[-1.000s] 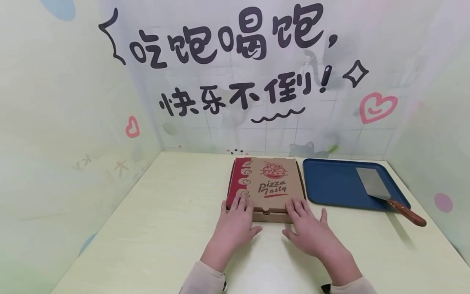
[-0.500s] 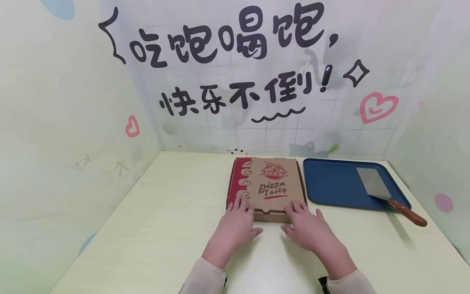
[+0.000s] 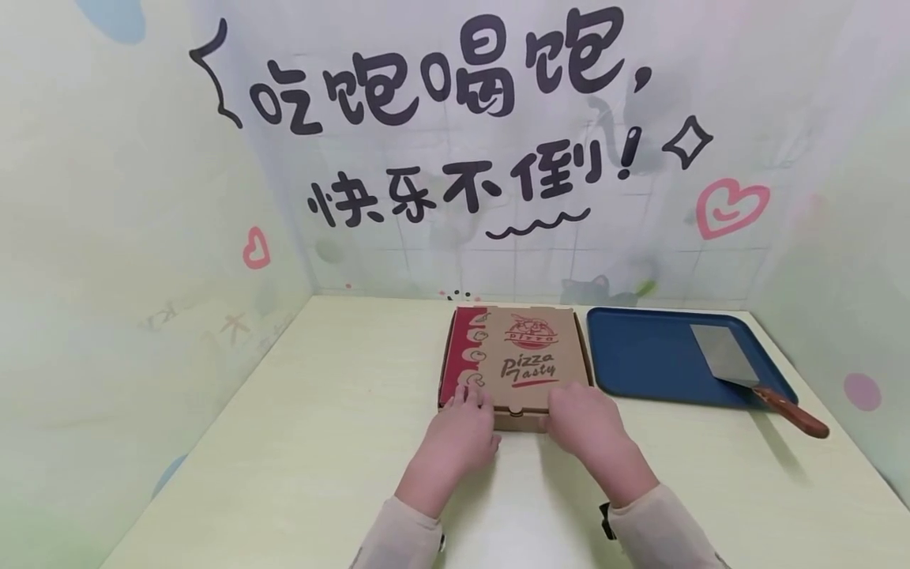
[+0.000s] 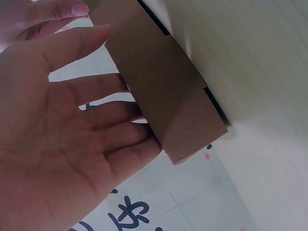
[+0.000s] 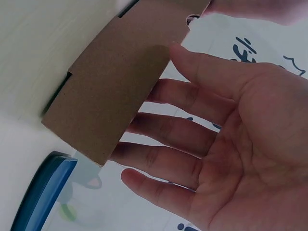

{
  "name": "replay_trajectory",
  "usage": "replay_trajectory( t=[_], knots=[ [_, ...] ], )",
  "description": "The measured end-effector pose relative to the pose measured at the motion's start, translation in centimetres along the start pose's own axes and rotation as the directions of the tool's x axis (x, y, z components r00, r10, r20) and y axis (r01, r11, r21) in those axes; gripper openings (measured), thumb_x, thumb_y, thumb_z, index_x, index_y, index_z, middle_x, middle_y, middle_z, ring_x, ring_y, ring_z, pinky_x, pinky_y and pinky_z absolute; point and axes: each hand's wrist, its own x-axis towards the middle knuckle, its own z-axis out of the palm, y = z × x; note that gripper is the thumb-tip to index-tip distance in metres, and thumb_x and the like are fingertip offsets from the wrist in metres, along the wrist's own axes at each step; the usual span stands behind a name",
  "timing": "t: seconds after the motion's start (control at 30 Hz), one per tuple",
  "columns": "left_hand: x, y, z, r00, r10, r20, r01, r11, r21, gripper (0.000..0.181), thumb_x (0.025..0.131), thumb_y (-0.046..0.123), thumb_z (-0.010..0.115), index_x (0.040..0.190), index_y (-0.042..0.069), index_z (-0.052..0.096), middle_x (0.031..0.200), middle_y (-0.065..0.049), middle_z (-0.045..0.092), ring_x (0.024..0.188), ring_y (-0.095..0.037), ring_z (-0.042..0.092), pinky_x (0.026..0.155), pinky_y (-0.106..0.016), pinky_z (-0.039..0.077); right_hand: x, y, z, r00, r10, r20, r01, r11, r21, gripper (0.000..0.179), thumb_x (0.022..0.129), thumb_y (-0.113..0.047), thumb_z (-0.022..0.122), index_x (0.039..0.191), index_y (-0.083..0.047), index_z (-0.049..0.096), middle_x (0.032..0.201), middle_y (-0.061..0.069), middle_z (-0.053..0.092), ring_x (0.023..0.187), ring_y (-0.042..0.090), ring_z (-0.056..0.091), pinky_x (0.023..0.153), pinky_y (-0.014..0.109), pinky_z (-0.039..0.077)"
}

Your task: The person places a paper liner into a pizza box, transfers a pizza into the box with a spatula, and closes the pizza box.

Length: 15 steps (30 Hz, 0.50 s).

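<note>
A closed pizza box [image 3: 536,348], brown with a red printed strip down its left side, lies flat near the back wall. My left hand [image 3: 458,431] rests its fingers on the lid's front left edge, thumb low by the front wall. At the front right corner is my right hand [image 3: 586,423], fingers over the lid edge and thumb at the front side. In the left wrist view the extended left fingers [image 4: 122,137] meet the edge of the cardboard. The right wrist view shows the right thumb [image 5: 202,62] at the box's edge; most fingertips are hidden behind it.
Right of the box lies a blue tray [image 3: 640,359]. A metal spatula [image 3: 721,356] with a wooden handle rests on it, handle sticking out past the front rim. Printed walls [image 3: 462,261] enclose the pale tabletop [image 3: 320,419] at the back and sides.
The right hand has shifted slightly left, its fingers drawn together and its thumb now at the box's front. The left thumb has moved in toward the front side. The box stays closed.
</note>
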Motion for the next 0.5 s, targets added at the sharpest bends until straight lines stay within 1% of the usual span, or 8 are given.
replay_trajectory(
  t=[0.1,0.23,0.33,0.5],
  knots=[
    [-0.1,-0.1,-0.1,1.000,0.006,-0.014,-0.006,1.000,0.001,0.062,0.104,0.033,0.068,0.155,0.001,0.052,0.167,-0.022,0.043,0.157,-0.042,0.041,0.124,-0.050,0.043,0.1,0.0,0.1,1.000,0.012,-0.006,-0.012,1.000,0.002,0.026,0.092,-0.025,0.083,0.077,-0.007,0.072,0.068,0.004,0.058,0.061,0.020,0.053,0.050,0.033,0.045],
    [-0.3,-0.1,-0.3,1.000,0.012,-0.023,-0.012,1.000,0.004,0.060,0.104,0.032,0.068,0.154,0.001,0.053,0.167,-0.022,0.044,0.156,-0.042,0.042,0.123,-0.050,0.045,0.3,0.0,0.2,0.999,0.033,-0.012,-0.033,0.999,0.010,0.025,0.091,-0.026,0.084,0.082,-0.005,0.074,0.070,0.005,0.060,0.061,0.020,0.053,0.050,0.034,0.046],
    [-0.4,0.0,-0.3,1.000,0.010,-0.012,-0.010,1.000,-0.001,0.060,0.104,0.031,0.068,0.154,0.001,0.053,0.167,-0.023,0.043,0.156,-0.042,0.042,0.123,-0.050,0.044,0.4,0.0,0.4,0.999,0.034,-0.030,-0.034,0.999,0.001,0.026,0.090,-0.028,0.086,0.085,-0.004,0.076,0.070,0.005,0.062,0.061,0.019,0.054,0.050,0.035,0.047],
    [0.0,0.1,-0.7,1.000,0.005,0.021,-0.005,1.000,0.003,0.067,0.102,0.031,0.072,0.155,-0.004,0.049,0.167,-0.025,0.042,0.156,-0.043,0.041,0.124,-0.050,0.043,0.7,0.0,1.3,0.995,0.039,-0.096,-0.040,0.999,-0.003,0.027,0.089,-0.028,0.088,0.083,-0.005,0.076,0.065,0.005,0.064,0.057,0.018,0.055,0.050,0.036,0.050]
  ],
)
